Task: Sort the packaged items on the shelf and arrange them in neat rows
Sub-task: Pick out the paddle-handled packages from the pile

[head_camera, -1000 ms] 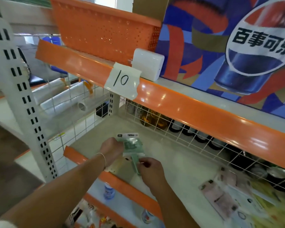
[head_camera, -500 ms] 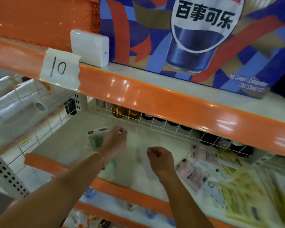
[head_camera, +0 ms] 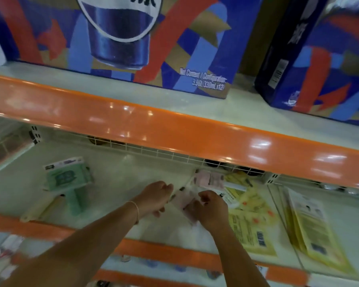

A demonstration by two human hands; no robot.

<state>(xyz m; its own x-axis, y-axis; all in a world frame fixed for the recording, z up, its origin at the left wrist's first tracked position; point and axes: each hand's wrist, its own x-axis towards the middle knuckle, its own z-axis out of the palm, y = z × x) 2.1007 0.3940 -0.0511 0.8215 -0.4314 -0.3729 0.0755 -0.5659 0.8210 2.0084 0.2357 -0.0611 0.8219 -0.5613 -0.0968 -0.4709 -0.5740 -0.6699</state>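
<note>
Both hands [head_camera: 182,200] moved right, pink packet [head_camera: 183,200] blurred

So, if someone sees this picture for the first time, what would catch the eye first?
Probably the big blue cola carton on the upper shelf, above the glossy orange shelf edge that crosses the whole view. Below, on the middle shelf, the left hand and right hand meet over a pink packet. A green packet lies to the left and yellow packets to the right.
</note>
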